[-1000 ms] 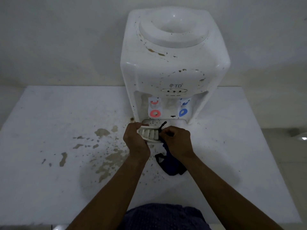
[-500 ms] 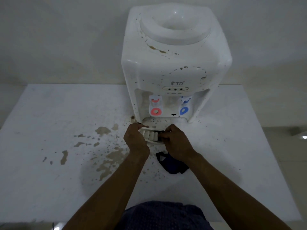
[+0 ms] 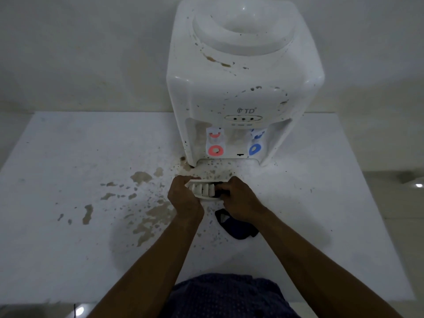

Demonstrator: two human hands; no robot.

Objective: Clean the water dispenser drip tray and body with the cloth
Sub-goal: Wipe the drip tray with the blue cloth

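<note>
The drip tray (image 3: 203, 190) lies crosswise just before the water dispenser (image 3: 241, 88), its left end gripped by the left hand (image 3: 183, 200), while the right hand (image 3: 238, 200) pinches the cloth (image 3: 236, 227) at its right end, slats running leftward.

We see a white table (image 3: 68, 260) with a white water dispenser (image 3: 241, 92) standing at its back edge. Brown stains (image 3: 156, 216) spatter the top left of and in front of the dispenser. Nearer us, a dark blue cloth (image 3: 238, 228) rests crumpled on the table.
</note>
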